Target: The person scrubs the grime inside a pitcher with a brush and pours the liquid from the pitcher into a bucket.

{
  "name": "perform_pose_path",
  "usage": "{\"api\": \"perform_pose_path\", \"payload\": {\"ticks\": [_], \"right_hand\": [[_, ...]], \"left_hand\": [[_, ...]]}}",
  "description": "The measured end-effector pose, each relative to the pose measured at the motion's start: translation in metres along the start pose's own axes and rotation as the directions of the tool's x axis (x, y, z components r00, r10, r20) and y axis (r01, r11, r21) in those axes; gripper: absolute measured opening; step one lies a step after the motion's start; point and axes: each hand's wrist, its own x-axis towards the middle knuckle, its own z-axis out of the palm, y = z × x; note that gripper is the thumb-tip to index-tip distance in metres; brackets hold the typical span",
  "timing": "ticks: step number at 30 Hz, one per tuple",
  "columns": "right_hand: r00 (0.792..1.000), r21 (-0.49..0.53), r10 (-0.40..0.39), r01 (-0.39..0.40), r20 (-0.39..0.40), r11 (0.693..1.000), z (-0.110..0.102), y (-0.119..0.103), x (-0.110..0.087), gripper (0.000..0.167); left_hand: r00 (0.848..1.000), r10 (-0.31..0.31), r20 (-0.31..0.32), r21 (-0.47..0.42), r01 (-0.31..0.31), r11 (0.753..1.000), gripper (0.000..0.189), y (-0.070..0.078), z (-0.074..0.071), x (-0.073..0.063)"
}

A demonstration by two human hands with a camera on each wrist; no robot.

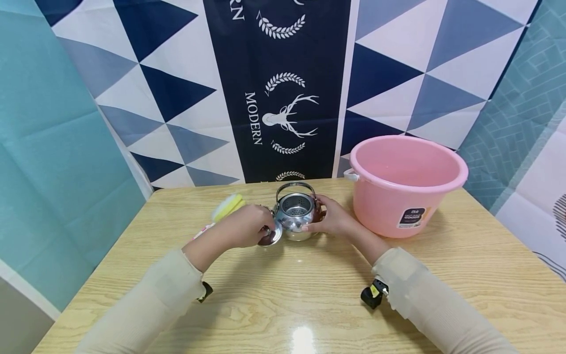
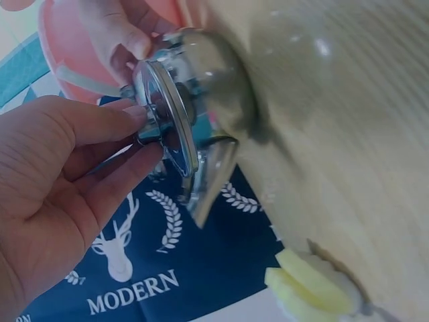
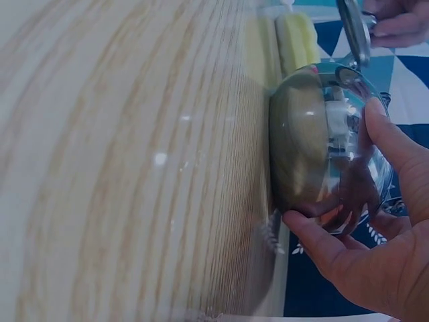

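Observation:
A small shiny metal teapot (image 1: 295, 223) stands upright on the wooden table, its bail handle raised and a perforated strainer (image 1: 296, 204) showing in its open mouth. My left hand (image 1: 250, 225) pinches the knob of the round metal lid (image 2: 175, 121), which is tilted beside the teapot on the spout side. In the left wrist view the spout (image 2: 213, 176) points down past the lid. My right hand (image 1: 332, 216) holds the teapot's body from the right, thumb and fingers spread around its curved wall (image 3: 315, 147).
Left of the teapot lies a yellow and white sponge brush (image 1: 228, 207), partly behind the left forearm. A large pink bucket (image 1: 409, 196) with a white handle stands at the right. Behind the table (image 1: 292, 290) hangs a patterned cloth (image 1: 283, 59).

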Motion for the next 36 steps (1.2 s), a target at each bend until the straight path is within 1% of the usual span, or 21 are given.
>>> {"api": "perform_pose_path", "payload": {"ticks": [3,5,8,11,14,16,22,25,29,31,33,36], "right_hand": [[1.0,-0.005,0.009,-0.009,0.002,1.0,-0.001,-0.001,0.0,0.101],[1.0,-0.007,0.007,-0.007,0.002,1.0,-0.001,-0.001,0.0,0.101],[1.0,-0.002,0.005,-0.005,0.0,1.0,0.0,-0.002,-0.001,0.1],[1.0,0.003,0.001,-0.001,0.003,1.0,0.0,-0.002,-0.002,0.099],[1.0,0.01,0.01,-0.01,0.002,1.0,0.0,-0.002,-0.002,0.1],[1.0,0.01,0.012,-0.012,0.003,1.0,0.0,-0.002,-0.001,0.101],[1.0,0.01,0.009,-0.009,0.005,1.0,-0.001,-0.003,-0.001,0.101],[1.0,0.003,-0.003,0.003,0.003,1.0,0.0,-0.002,-0.001,0.101],[1.0,-0.001,-0.011,0.011,0.001,1.0,0.0,0.0,0.0,0.1],[1.0,-0.002,-0.014,0.014,0.004,1.0,0.0,0.001,0.0,0.1],[1.0,-0.005,-0.013,0.013,0.003,1.0,0.0,0.001,0.0,0.1],[1.0,-0.006,-0.006,0.006,0.001,1.0,0.0,0.001,0.0,0.1]], "left_hand": [[1.0,-0.005,0.024,0.001,0.005,1.0,0.017,-0.001,0.004,-0.005],[0.999,-0.023,0.047,-0.008,0.024,1.0,0.015,-0.002,0.006,-0.007],[0.995,-0.053,0.088,-0.014,0.054,0.998,0.016,-0.003,0.009,-0.01],[0.991,-0.055,0.119,-0.015,0.057,0.998,0.019,-0.006,0.012,-0.011],[0.99,-0.04,0.135,-0.012,0.042,0.999,0.023,-0.009,0.014,-0.012],[0.988,-0.043,0.145,-0.017,0.046,0.999,0.026,-0.011,0.015,-0.013],[0.981,-0.088,0.174,-0.021,0.093,0.995,0.029,-0.015,0.019,-0.016],[0.97,-0.125,0.21,-0.02,0.132,0.991,0.026,-0.017,0.021,-0.017],[0.945,-0.182,0.27,-0.018,0.194,0.981,0.026,-0.019,0.024,-0.019],[0.939,-0.194,0.285,-0.015,0.206,0.978,0.028,-0.02,0.026,-0.02],[0.934,-0.201,0.294,-0.011,0.214,0.977,0.029,-0.021,0.027,-0.02],[0.935,-0.194,0.298,-0.019,0.209,0.978,0.029,-0.022,0.028,-0.02]]}}
